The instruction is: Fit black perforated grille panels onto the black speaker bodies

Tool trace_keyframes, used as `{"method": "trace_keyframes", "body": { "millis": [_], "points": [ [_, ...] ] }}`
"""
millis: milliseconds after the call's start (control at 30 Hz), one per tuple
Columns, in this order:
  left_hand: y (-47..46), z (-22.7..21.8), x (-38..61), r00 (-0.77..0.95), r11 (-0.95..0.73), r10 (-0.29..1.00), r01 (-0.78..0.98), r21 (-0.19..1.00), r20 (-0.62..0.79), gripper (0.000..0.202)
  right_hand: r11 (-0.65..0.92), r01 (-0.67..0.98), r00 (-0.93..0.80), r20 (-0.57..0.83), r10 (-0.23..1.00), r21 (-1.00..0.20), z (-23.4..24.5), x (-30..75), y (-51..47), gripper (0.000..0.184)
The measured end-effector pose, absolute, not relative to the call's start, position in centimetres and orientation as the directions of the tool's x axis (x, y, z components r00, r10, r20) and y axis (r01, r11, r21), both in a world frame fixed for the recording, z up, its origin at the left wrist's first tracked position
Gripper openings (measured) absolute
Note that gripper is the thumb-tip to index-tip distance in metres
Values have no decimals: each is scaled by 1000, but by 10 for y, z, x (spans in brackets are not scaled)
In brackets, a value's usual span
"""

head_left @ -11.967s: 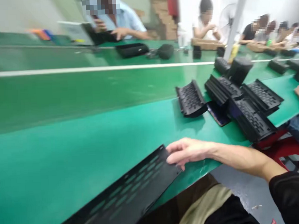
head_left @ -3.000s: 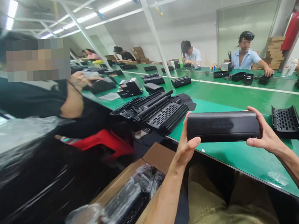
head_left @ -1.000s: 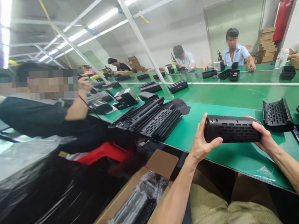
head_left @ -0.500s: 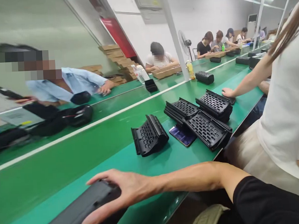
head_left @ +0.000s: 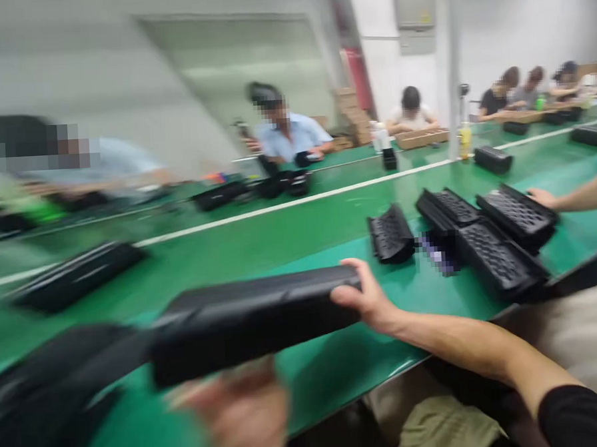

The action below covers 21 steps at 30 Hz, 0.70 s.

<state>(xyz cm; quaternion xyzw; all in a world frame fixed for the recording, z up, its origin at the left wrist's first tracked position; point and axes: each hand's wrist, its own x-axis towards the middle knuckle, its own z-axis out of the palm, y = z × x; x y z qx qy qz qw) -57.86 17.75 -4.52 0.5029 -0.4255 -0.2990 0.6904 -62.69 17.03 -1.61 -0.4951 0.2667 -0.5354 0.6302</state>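
My right hand (head_left: 365, 300) is closed on the right end of a long black plastic shell (head_left: 253, 319), thumb on top. It holds the shell level just above the near edge of the green belt (head_left: 299, 240). My left hand (head_left: 238, 407) is under the shell's left half, smeared by motion, so its fingers do not show. A dark blurred stack of black parts (head_left: 47, 397) lies at the lower left, touching or overlapping the shell's left end.
Black perforated shells (head_left: 484, 240) are stacked on the belt at the right, with a phone (head_left: 437, 253) among them and a co-worker's hand (head_left: 542, 197) on one. Another black part (head_left: 76, 275) lies at the left. Several people sit at the far side.
The view has swung left. The black shell, which lay low under my right hand, is now raised and level with that hand on its right end. My left hand has come into view.
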Motion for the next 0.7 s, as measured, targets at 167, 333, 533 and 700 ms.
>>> {"method": "trace_keyframes", "body": {
  "millis": [167, 333, 533, 700],
  "points": [
    [216, -44, -508, 779, 469, -599, 156, 869, 184, 52, 11, 237, 450, 100, -888, -971, -39, -636, 168, 89],
    [190, -37, -484, 760, 453, -633, 205, 867, 151, 75, -657, -176, 538, 487, -688, -733, -10, -647, 160, 89],
    [123, -23, -453, 556, 320, -780, -43, 946, 289, 79, -579, -429, 484, 365, -795, -693, 31, -612, 115, 100],
    [97, -43, -443, 454, 204, -770, -491, 847, 448, 63, -245, -518, 180, 175, -968, -820, 64, -596, 14, 83]
  ]
}}
